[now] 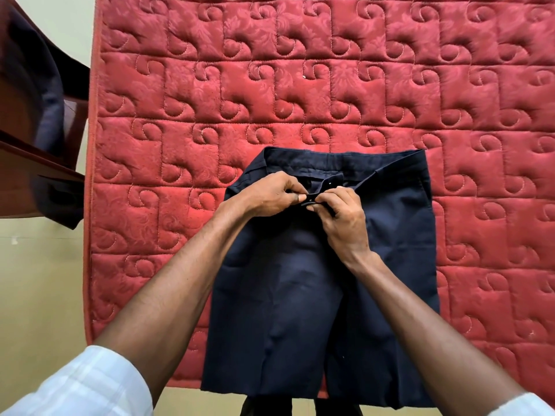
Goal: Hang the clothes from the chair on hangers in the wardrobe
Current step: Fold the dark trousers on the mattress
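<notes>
Red quilted mattress (300,85) fills the view; wooden chair (36,163) at left edge with dark cloth draped on it. Navy trousers (315,295) lie flat on the mattress, waist away from the person. Left hand (267,195) and right hand (342,217) both pinch the waistband at the button (309,201) (looks like fastening). Keep the band taut, line up the hole, push the button fully through before hanging.

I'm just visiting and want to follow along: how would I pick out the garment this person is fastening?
Find the big red quilted mattress filling most of the view. Lying flat at its near edge are dark navy cloth trousers, waistband away from the person, both hands pinching the waistband closure. Unlike the other dark garment draped over brown wooden furniture on the left, these lie spread on the mattress.
</notes>
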